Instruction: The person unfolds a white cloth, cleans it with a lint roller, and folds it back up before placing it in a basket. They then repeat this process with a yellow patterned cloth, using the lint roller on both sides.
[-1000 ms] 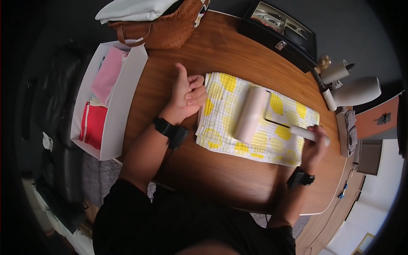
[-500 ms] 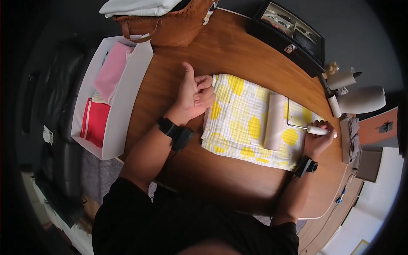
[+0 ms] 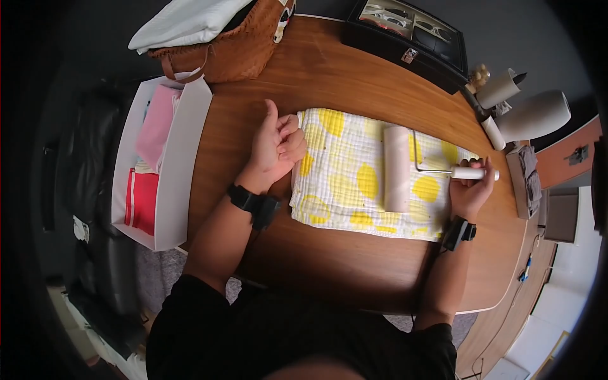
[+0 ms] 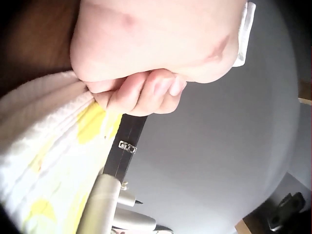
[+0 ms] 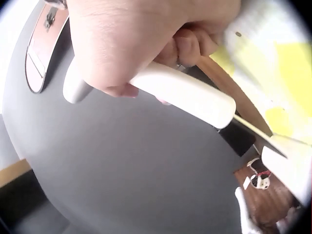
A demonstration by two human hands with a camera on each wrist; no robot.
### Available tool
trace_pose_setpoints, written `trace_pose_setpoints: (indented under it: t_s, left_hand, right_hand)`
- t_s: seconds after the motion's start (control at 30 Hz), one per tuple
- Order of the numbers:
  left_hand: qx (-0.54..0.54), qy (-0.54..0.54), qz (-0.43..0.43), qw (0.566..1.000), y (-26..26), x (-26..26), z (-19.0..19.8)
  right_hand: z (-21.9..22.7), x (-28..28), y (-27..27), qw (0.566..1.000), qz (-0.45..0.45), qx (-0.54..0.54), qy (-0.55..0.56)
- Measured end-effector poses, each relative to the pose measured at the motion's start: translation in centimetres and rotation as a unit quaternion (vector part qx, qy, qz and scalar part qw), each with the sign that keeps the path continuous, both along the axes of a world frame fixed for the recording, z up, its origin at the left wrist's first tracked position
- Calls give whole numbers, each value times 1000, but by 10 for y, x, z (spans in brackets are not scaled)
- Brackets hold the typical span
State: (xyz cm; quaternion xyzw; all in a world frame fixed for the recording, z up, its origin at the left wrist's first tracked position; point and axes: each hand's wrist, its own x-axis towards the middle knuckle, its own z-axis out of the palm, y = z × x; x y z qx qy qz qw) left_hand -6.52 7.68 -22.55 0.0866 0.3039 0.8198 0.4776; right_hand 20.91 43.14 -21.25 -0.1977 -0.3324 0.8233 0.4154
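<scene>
A white cloth with yellow spots [image 3: 342, 183] lies folded in a rectangle on the wooden table. At its far left corner, my left hand [image 3: 274, 149] grips the edge with curled fingers, thumb pointing up; the left wrist view shows the cloth [image 4: 53, 141] running up into the fingers of that hand [image 4: 146, 53]. The lint roller's pale cylinder [image 3: 397, 170] lies across the right half of the cloth. My right hand [image 3: 468, 190] holds its white handle [image 3: 468, 173] beyond the cloth's right edge; the handle [image 5: 190, 95] also shows in the right wrist view.
At left stands a white box [image 3: 180, 171] with pink and red folded fabrics. Behind it is a brown basket [image 3: 234, 57] topped with white fabric. A black glasses case [image 3: 411, 54] sits at the back, and a grey-white vase [image 3: 538, 116] at the back right.
Compared with one second ago, the roller and my right hand are farther right along the cloth, with the cylinder more upright in view. My left hand keeps its grip at the corner.
</scene>
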Motion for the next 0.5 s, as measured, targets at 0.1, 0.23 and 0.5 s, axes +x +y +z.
trace_pose_setpoints:
  t_s: [0.1,0.23,0.5]
  left_hand:
    - [8,0,-17,1000,-2,-5,-6]
    - [-11,-1,-17,1000,0,-2,-3]
    - [-27,-12,9,1000,3,0,-1]
  right_hand:
    - [-1,1,3,1000,-19,-10,0]
    - [-2,1,-17,978,74,90,-171]
    - [-8,-1,-14,976,52,104,-183]
